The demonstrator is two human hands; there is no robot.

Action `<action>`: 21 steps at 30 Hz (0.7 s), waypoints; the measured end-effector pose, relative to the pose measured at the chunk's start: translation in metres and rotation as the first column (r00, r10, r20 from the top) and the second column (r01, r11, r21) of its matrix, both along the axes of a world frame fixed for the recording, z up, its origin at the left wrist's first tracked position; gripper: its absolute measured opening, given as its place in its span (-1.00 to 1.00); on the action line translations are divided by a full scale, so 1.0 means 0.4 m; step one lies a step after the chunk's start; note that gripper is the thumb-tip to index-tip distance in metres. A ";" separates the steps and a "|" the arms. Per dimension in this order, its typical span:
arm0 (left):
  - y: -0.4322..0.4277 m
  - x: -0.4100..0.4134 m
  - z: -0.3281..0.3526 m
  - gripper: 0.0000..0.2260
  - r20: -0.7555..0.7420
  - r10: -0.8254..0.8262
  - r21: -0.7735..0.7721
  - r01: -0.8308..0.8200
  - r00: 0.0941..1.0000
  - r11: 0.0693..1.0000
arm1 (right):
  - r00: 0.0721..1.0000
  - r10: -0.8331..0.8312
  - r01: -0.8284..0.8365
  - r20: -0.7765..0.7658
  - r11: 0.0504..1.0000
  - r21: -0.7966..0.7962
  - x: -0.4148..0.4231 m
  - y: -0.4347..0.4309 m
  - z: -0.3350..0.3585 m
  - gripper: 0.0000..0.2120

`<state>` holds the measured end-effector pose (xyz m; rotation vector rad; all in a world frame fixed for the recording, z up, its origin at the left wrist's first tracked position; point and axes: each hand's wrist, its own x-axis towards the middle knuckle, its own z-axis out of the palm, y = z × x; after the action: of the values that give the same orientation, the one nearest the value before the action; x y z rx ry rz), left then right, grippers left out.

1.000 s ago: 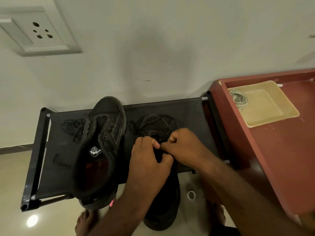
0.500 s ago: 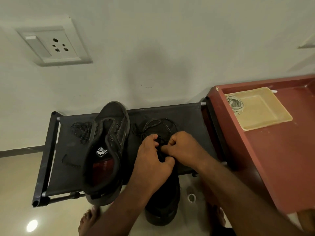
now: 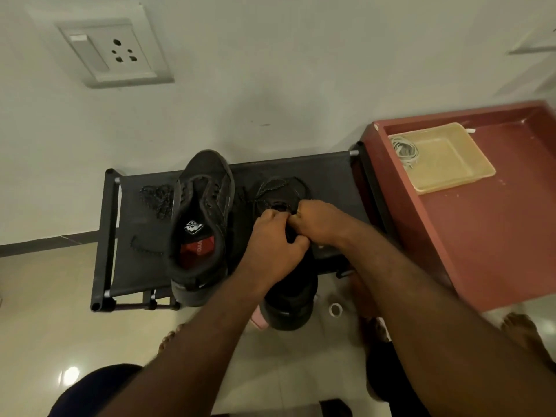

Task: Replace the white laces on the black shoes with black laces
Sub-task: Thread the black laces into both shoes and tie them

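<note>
Lacing under way on the shoe (image 3: 288,302), set on the black rack (image 3: 331,176) with its heel overhanging. Our left hand (image 3: 276,239) and right hand (image 3: 322,221) curl knuckle to knuckle over the eyelets, pinching the black lace (image 3: 272,188); its slack loops over the toe. We judge: feed each tip fully through, draw both ends even, keep the lace untwisted. The white laces (image 3: 406,150) lie in the tray (image 3: 451,176); the other shoe (image 3: 201,218) looks unlaced.
</note>
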<state>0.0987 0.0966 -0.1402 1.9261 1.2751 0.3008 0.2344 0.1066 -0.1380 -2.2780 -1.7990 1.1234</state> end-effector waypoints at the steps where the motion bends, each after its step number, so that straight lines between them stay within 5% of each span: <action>1: -0.001 -0.001 0.000 -0.69 -0.007 -0.007 -0.004 0.007 1.000 1.000 | 1.000 -0.006 0.006 -0.015 1.000 -0.003 -0.002 -0.003 0.002 -0.63; 12: -0.004 0.013 0.000 -0.80 -0.029 0.033 -0.033 -0.034 0.999 0.999 | 0.999 -0.019 0.018 0.037 1.000 0.018 -0.008 -0.010 0.010 -0.62; 21: -0.009 0.014 -0.014 -0.49 -0.030 0.010 0.009 -0.010 0.999 1.000 | 0.987 0.060 -0.069 0.152 0.996 0.054 0.018 -0.019 0.033 -0.84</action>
<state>0.1043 0.0931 -0.1456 1.9386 1.3057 0.2835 0.2415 0.0989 -0.1246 -2.3438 -1.9444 0.9150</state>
